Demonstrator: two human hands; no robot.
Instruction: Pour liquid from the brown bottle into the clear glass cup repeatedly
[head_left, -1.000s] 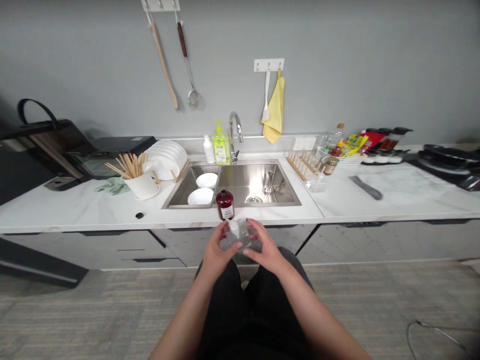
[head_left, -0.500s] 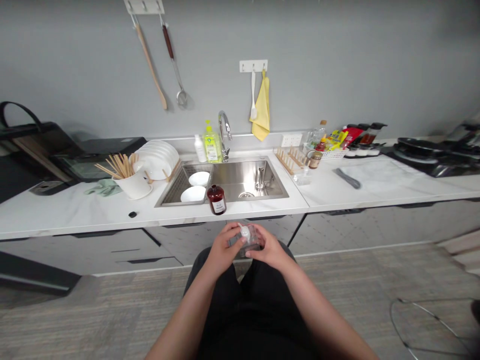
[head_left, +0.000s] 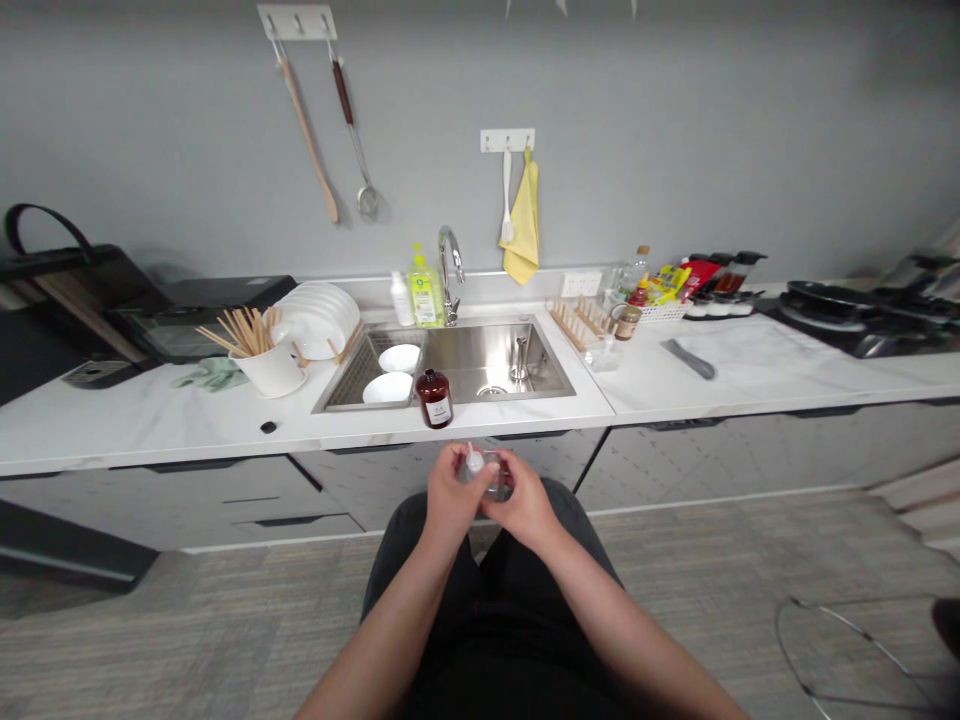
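Observation:
Just below the counter's front edge, over my lap, both hands hold a clear pump bottle [head_left: 496, 486] with a white pump top [head_left: 475, 461]. My left hand [head_left: 453, 492] is closed around its left side, fingers beside the pump top. On the right side, my right hand [head_left: 528, 500] wraps the clear body, with its thumb across the front. My hands cover much of the bottle. Nearest to them on the counter stands an open-necked dark red-brown bottle [head_left: 435, 400] with a pale label, at the sink's front rim.
Behind is a steel sink [head_left: 559, 375] with white bowls [head_left: 388, 388] on its left and a tap [head_left: 450, 270]. A small black cap [head_left: 268, 427] and a chopstick holder [head_left: 271, 372] are to the left. A wooden rack [head_left: 568, 328] and a grey cloth strip [head_left: 688, 358] lie right.
The pump top has shifted left and the bottle has turned in my hands. My right hand has moved slightly left, closer to my left hand. The camera view has shifted slightly.

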